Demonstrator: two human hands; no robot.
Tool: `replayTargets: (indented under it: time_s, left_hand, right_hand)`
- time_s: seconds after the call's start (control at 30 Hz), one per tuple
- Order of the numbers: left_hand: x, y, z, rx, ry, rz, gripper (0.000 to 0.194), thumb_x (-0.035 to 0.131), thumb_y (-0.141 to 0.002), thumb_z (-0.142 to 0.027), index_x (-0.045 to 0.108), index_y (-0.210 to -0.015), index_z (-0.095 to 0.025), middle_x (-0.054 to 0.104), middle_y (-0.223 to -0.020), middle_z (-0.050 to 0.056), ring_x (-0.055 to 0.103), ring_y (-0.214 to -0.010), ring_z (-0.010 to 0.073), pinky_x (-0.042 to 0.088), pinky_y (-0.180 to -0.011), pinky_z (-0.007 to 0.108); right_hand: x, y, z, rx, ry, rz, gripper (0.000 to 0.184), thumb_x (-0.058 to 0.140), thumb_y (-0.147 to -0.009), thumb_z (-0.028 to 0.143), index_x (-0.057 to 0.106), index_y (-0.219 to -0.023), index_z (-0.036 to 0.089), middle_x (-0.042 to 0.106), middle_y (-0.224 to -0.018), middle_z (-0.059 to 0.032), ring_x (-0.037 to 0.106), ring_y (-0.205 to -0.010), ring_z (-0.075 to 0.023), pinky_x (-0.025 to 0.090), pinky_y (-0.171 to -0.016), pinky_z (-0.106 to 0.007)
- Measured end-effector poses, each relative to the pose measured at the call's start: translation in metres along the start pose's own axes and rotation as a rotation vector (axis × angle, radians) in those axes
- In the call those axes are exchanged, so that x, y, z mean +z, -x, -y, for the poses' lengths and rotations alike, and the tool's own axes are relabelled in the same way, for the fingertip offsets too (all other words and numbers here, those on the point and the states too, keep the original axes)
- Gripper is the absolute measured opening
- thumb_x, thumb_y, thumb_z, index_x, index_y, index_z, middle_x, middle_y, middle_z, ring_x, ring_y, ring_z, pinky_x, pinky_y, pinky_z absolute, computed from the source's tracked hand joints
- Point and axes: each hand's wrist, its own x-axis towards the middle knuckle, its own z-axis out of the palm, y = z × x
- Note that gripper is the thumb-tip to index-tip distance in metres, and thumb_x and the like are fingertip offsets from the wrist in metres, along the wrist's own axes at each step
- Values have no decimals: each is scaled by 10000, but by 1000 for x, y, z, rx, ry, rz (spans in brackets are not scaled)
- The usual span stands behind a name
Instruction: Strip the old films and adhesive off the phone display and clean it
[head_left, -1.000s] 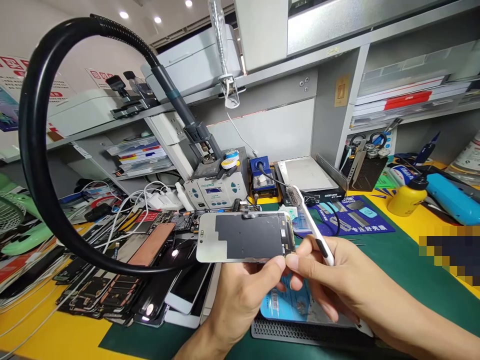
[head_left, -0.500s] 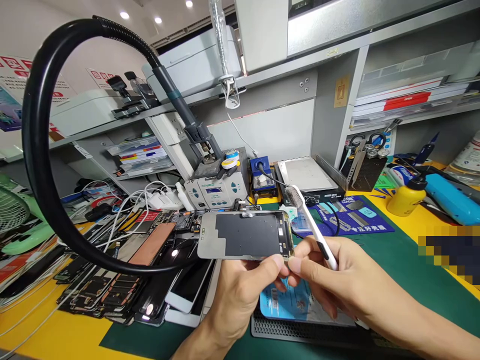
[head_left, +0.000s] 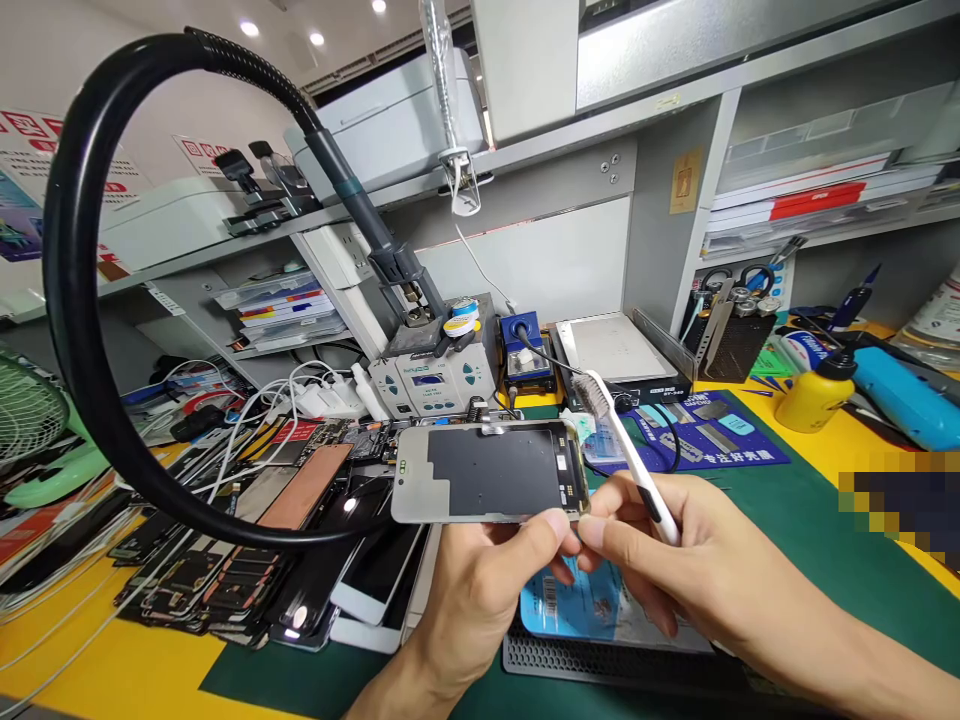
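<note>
My left hand (head_left: pixel 487 590) grips a phone screen (head_left: pixel 491 472) along its lower edge, back side toward me. The screen is held roughly level lengthwise, with a dark panel in a silver-grey surround and small contacts at its right end. My right hand (head_left: pixel 675 560) is closed round a white toothbrush (head_left: pixel 637 470), bristles up and leaning left. Its thumb and fingertips meet at the screen's lower right corner, touching or very near it; I cannot tell if they pinch anything there. Under the hands lies a blue and silver packet (head_left: pixel 574 605) on a black perforated pad (head_left: pixel 555 660).
Stacked phones and parts (head_left: pixel 247 570) lie at left beneath a thick black hose (head_left: pixel 67 300). Behind stand a rework station (head_left: pixel 435 385), a soldering stand (head_left: pixel 525 355) and a flat hot plate (head_left: pixel 607 345). A yellow bottle (head_left: pixel 814 395) stands right on the bench, near a green mat (head_left: pixel 795 560).
The left end of the phone screen has dipped slightly toward me. Both hands keep almost the same place and grip.
</note>
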Motion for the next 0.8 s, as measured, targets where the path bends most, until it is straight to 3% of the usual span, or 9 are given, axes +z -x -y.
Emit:
replayTargets:
  time_s: [0.13, 0.33, 0.47, 0.6, 0.8]
  left_hand:
    - [-1, 2, 2, 35, -58, -1, 247, 649, -889, -298, 710, -716, -133, 737, -726, 89, 681, -721, 213, 549, -668, 294]
    - [-2, 5, 3, 30, -183, -31, 245, 633, -918, -313, 691, -737, -159, 747, -807, 83, 672, -781, 225, 546, -749, 327]
    - [0, 7, -1, 93, -243, 11, 220, 609, -936, -294, 735, -804, -173, 769, -884, 76, 672, -846, 231, 537, -843, 340]
    - [-1, 8, -1, 107, -274, 13, 225, 598, -941, -276, 765, -826, -178, 779, -860, 70, 692, -838, 239, 537, -862, 350]
    - [-4, 11, 6, 93, -388, -26, 232, 653, -917, -380, 798, -920, -198, 792, -930, 83, 698, -978, 293, 507, -961, 404]
  right_hand:
    - [0, -3, 1, 6, 11, 9, 360, 686, -901, 486, 649, -751, 160, 450, -445, 77, 354, -397, -52, 325, -391, -151]
    - [0, -3, 2, 16, 26, 5, 345, 729, -869, 484, 655, -750, 169, 461, -427, 73, 338, -388, -56, 283, -388, -169]
    - [-1, -2, 1, 24, 10, 16, 365, 748, -846, 507, 661, -753, 165, 468, -438, 68, 341, -386, -58, 267, -386, -180]
    - [-1, -2, 0, 15, 10, 18, 393, 714, -879, 518, 661, -736, 156, 471, -448, 66, 343, -392, -49, 266, -397, -176]
    - [-1, -1, 4, 35, -35, 32, 363, 756, -837, 486, 659, -737, 150, 457, -440, 72, 330, -380, -45, 245, -370, -163]
